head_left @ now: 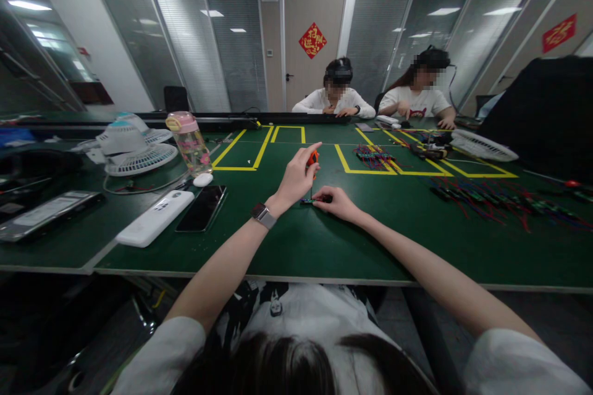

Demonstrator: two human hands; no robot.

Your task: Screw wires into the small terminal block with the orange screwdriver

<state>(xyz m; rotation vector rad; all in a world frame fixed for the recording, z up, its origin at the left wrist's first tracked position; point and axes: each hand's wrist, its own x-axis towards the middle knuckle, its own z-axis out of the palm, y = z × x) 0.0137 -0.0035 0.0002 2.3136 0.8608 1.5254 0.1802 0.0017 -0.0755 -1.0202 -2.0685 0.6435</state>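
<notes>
My left hand (296, 178) is closed around the orange and black handle of a screwdriver (314, 158), its fingertips pointing up and forward. The thin shaft stands nearly upright, with its lower end at a small circuit board (306, 202) on the green table. From the right, my right hand (340, 203) pinches that board between thumb and fingers, covering part of it. What lies under the tip is too small to make out.
Phones (201, 208), a white power bank (155, 217), a bottle (191, 145) and fans (134, 145) stand to the left. Wired boards (373, 155) lie ahead, and more wired boards (504, 200) lie right. Yellow tape (234, 168) marks the table (259, 250). Two people sit opposite.
</notes>
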